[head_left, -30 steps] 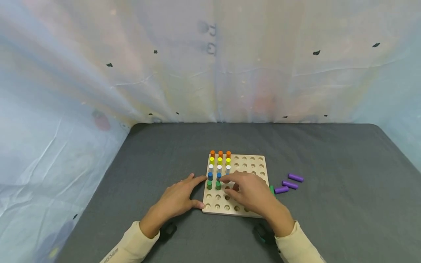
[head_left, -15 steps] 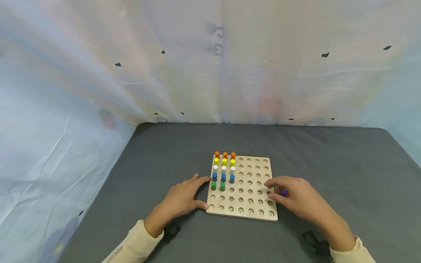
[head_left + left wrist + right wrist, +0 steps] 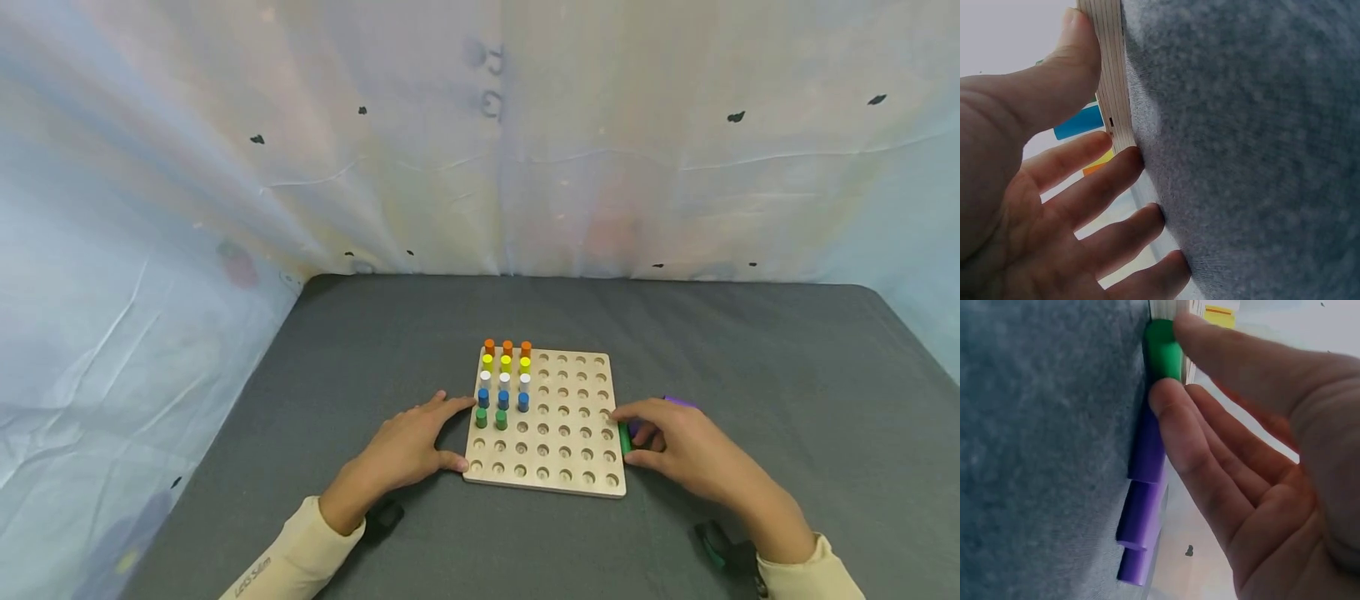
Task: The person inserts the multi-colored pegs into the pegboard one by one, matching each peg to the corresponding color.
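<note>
A square wooden pegboard [image 3: 531, 477] lies on the table, its left columns filled with orange, yellow, white, blue and green pegs standing upright. My left hand [image 3: 401, 446] touches the board's left edge [image 3: 1113, 69] with thumb and fingertips, fingers spread. At the board's right edge lies a loose green peg [image 3: 626, 438]. My right hand [image 3: 686, 442] has thumb and index finger at the two ends of this green peg [image 3: 1163, 353], pinching it. One blue peg [image 3: 1079, 123] shows past the left fingers.
Several purple pegs [image 3: 1147, 444] lie end to end just beyond the green one, mostly hidden by the right hand in the head view. A grey cloth [image 3: 390, 333] covers the table. Pale hanging sheets [image 3: 420, 167] close off the back and sides.
My right hand has moved right from the blue and green pegs to the board's right side, then taken the loose green peg. A third blue peg shows in its row. The left hand stays.
</note>
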Demonstrator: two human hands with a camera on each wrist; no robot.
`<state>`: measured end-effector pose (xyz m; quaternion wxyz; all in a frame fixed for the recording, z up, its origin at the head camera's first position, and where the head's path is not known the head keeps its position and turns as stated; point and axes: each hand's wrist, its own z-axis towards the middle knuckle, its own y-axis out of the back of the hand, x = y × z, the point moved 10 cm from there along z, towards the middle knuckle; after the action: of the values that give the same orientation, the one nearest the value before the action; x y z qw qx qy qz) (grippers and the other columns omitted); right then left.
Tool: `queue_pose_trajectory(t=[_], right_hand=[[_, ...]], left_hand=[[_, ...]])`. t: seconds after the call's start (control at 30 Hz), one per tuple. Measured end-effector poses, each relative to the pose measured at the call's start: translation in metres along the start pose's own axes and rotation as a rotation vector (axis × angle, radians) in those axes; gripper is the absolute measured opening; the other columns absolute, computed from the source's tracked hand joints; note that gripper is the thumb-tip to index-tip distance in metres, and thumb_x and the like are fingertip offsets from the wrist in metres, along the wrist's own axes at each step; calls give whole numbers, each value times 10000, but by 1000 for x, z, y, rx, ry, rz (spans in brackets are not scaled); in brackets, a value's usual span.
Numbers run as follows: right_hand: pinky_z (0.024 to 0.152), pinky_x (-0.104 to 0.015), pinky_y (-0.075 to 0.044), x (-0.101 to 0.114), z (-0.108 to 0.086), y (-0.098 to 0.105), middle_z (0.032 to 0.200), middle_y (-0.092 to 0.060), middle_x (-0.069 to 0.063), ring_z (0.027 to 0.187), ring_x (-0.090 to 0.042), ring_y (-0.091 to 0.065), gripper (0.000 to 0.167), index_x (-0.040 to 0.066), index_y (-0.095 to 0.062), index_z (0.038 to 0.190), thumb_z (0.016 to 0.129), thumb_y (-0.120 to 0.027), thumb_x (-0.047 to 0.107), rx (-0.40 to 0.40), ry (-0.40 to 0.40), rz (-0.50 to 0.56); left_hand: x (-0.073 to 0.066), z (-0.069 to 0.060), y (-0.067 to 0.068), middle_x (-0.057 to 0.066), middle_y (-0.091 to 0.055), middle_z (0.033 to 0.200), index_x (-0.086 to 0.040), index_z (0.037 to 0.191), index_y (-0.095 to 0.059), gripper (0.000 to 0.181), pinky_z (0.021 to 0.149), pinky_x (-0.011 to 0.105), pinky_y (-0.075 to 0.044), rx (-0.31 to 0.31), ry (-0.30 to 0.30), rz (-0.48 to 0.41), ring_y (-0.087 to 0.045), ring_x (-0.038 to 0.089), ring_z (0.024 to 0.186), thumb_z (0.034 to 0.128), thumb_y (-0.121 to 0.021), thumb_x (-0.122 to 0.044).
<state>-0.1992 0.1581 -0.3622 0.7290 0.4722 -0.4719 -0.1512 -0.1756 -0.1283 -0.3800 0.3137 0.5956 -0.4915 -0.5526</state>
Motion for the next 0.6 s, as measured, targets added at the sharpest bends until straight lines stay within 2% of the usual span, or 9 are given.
queue_pose_trajectory(t=[0.17,0.37,0.53,0.6], right_hand=[[661,-217,-516,2,3,0,1076,-706,57,803,-14,-626,473,181,-690,1209,767,-857,163,16,6,-11],[690,-243,-499,-1,0,3,992,-684,126,851,-31,-630,462,258,-677,1226,801,-831,165,47,-3,-69],[708,-266,-503,-3,-2,5,1092,-687,102,907,-67,-637,481,252,-669,1242,798,-832,165,51,-4,-86],[711,-263,-503,-3,-1,4,1084,-682,102,893,-55,-621,474,239,-677,1222,782,-847,187,38,-1,-89]], left_hand=[[0,-2,0,186,-406,1563,-332,1474,-478,819,1004,689,-402,0,-2,-5,-452,466,1379,743,-835,-431],[1,-2,0,183,-398,1568,-336,1482,-468,825,1016,686,-393,-3,-9,-2,-449,469,1380,748,-832,-430],[1,-2,0,176,-384,1577,-339,1489,-457,835,1021,686,-390,4,-3,1,-442,469,1385,749,-830,-437],[1,-2,0,175,-379,1580,-343,1490,-455,836,1026,686,-386,7,2,-2,-437,469,1390,750,-831,-438]])
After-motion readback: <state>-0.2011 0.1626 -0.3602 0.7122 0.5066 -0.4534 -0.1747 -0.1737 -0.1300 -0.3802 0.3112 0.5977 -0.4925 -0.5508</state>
